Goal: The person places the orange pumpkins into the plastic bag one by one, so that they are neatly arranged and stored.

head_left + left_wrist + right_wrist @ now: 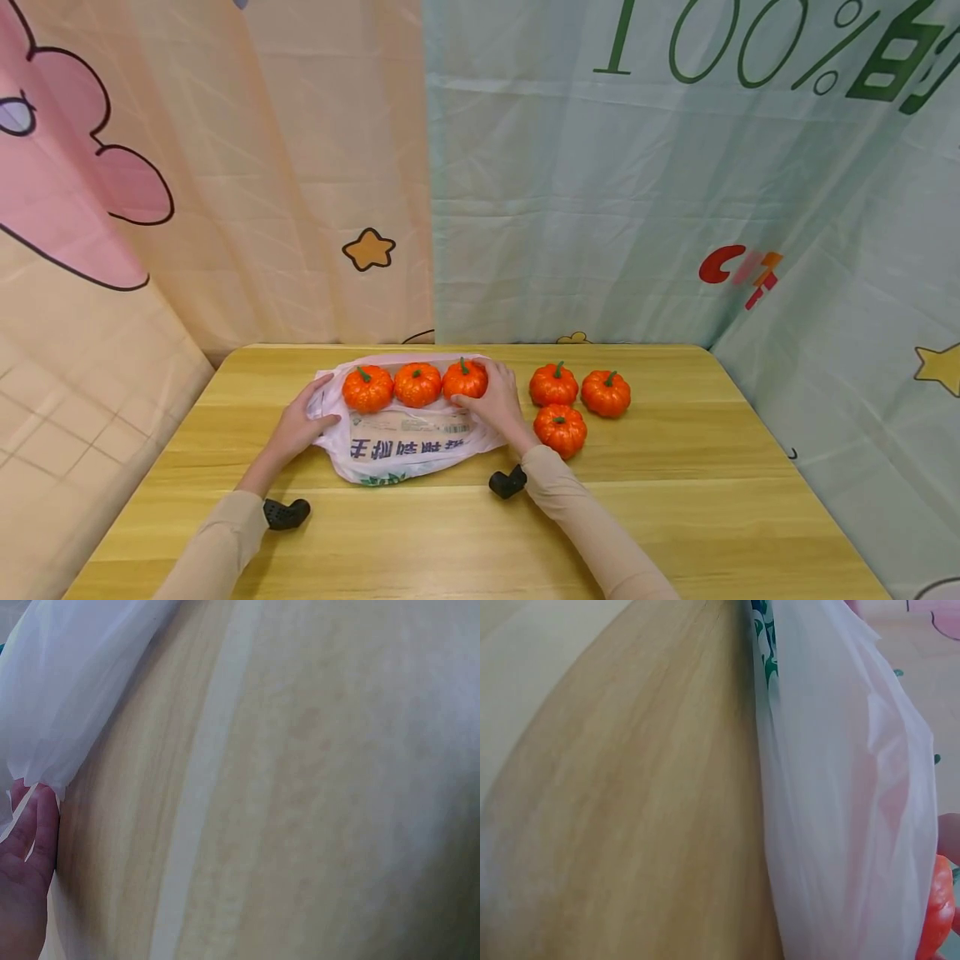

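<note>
A white plastic bag (341, 454) with dark printed characters lies on the table. Two small orange pumpkins, a left one (367, 390) and a middle one (417, 385), sit in a row at its opened far part. My right hand (500, 404) grips a third pumpkin (463, 380) at the right end of that row, thumb on its near side and fingers over its far right side. At the bag's left end, my left hand (300, 427) holds the edge, and in the left wrist view the plastic (71, 682) gathers at the fingertips (46, 806).
Three more pumpkins stand grouped right of the bag: one at the back (553, 385), one farther right (606, 393), and one in front (560, 430) close to my right forearm. Printed curtains (510, 208) hang behind and beside the wooden table (420, 542).
</note>
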`<control>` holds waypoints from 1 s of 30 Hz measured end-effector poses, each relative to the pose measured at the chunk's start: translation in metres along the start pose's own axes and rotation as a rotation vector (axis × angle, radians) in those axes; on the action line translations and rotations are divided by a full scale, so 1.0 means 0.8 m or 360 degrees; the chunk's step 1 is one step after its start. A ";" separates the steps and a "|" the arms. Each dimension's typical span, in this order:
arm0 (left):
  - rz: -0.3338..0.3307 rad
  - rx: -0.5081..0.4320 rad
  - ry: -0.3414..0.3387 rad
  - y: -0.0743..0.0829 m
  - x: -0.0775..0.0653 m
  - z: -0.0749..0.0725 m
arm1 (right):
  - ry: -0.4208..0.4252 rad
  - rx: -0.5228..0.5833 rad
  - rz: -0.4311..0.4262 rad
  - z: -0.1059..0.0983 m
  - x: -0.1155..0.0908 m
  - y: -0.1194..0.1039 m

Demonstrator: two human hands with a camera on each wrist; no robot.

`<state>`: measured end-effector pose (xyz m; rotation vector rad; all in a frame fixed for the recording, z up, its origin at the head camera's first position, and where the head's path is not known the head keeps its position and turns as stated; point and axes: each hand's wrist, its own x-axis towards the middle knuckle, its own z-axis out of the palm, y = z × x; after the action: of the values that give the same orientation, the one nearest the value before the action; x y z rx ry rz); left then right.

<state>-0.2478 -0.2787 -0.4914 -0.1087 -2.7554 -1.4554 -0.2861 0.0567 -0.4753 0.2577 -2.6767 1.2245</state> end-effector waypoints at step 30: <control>0.0017 -0.0001 0.0011 -0.002 0.000 0.002 | 0.0025 -0.0059 -0.0015 -0.009 -0.010 -0.003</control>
<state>-0.2476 -0.2783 -0.4933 -0.1174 -2.7444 -1.4514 -0.2769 0.0609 -0.4707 0.2544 -2.6786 1.1682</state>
